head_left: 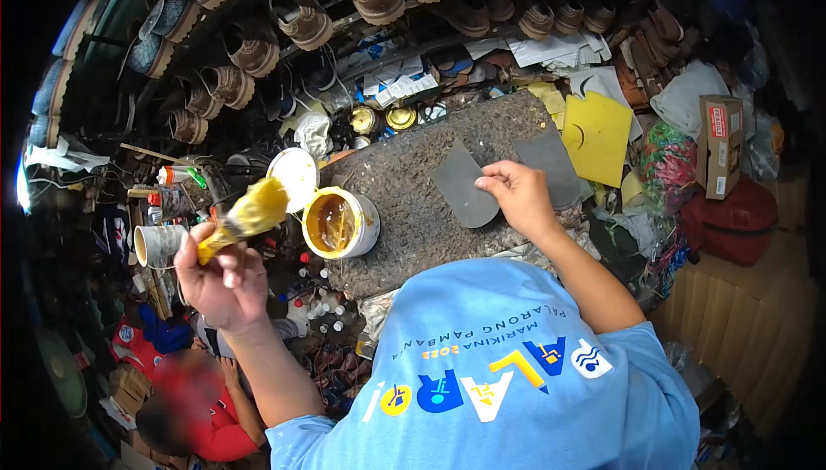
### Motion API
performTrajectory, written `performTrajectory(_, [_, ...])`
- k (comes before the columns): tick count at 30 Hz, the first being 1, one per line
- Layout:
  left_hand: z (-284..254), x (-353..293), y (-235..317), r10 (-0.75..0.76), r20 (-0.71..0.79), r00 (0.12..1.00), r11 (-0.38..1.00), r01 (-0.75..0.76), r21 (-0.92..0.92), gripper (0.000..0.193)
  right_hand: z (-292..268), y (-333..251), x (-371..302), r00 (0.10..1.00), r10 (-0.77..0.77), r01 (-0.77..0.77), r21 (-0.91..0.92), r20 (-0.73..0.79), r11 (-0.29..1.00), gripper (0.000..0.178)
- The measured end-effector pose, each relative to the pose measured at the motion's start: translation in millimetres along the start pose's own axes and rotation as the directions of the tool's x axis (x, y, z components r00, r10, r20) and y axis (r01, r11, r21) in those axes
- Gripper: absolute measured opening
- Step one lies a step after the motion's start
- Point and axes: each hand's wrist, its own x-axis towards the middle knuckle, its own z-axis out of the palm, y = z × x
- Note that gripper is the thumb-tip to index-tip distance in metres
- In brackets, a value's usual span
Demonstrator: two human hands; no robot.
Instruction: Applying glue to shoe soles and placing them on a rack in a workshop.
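My left hand (228,285) is raised over the left side, fingers closed around a brush (258,208). Its bristles are coated in yellow and tilt up to the right. Just right of the brush stands a white tub (367,231) with a yellow-smeared rim and amber, glue-like contents. My right hand (522,201) pinches the edge of a dark grey flat piece (465,184) with one rounded end, over the rough, crusted work board (391,186). A second dark grey piece (551,160) lies on the board just beyond that hand.
A white round lid (293,173) sits against the tub. Yellow sheets (595,139) lie at the board's right. Brown shoes (301,21) line racks along the back. Small bottles (327,307) crowd the floor below the tub. A person in red (219,423) sits at lower left.
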Motion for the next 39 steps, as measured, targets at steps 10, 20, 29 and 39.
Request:
performTrajectory(10, [37.3,13.9,-156.5,-0.136,0.141,0.981,0.380,-0.080,0.921,0.016,-13.2,1.0,-37.3,0.786,-0.614,0.568,-0.482,0.077,0.667,0.023])
performTrajectory(20, [80.7,11.5,-197.1,-0.247,0.425,0.871,0.134,-0.404,0.905,0.012,-19.7,11.4,-54.2,0.778,-0.620,0.593,-0.444,0.101,0.672,0.023])
performTrajectory(29, [95.5,20.7,-212.2,-0.203,0.432,0.879,0.049,-0.432,0.901,0.010,-23.1,15.1,-52.1,0.781,-0.611,0.601,-0.417,0.126,0.682,0.020])
performTrajectory(39, [96.7,42.5,-212.9,-0.115,0.295,0.949,-0.041,-0.301,0.953,0.010,-23.8,14.7,-49.7,0.777,-0.626,0.603,-0.375,0.073,0.704,0.020])
